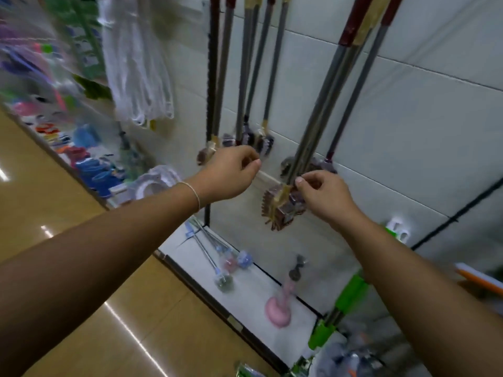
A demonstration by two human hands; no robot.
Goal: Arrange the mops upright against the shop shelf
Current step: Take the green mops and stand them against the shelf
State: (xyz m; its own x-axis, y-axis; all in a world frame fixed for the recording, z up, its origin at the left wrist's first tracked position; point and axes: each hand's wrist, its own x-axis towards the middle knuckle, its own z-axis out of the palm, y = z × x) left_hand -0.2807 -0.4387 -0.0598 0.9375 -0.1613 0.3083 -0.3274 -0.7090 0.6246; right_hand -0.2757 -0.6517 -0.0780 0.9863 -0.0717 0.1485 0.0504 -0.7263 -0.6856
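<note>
The mops [321, 104] hung right of centre, their handles running from the upper right of the frame down and leftward to the heads. The lowest head [283, 205] sat just left of the right hand [324, 198], which pinched it where the handle met it. That hand was clearly the nearer. The left hand [231, 172], left of centre, curled on a pale rail [268, 177]; whether it truly gripped, I couldn't tell. To my eye, the bundle leaned and wanted straightening.

white shelf base [275, 303], pink plunger [277, 311], small brushes [226, 265] lying on it
</note>
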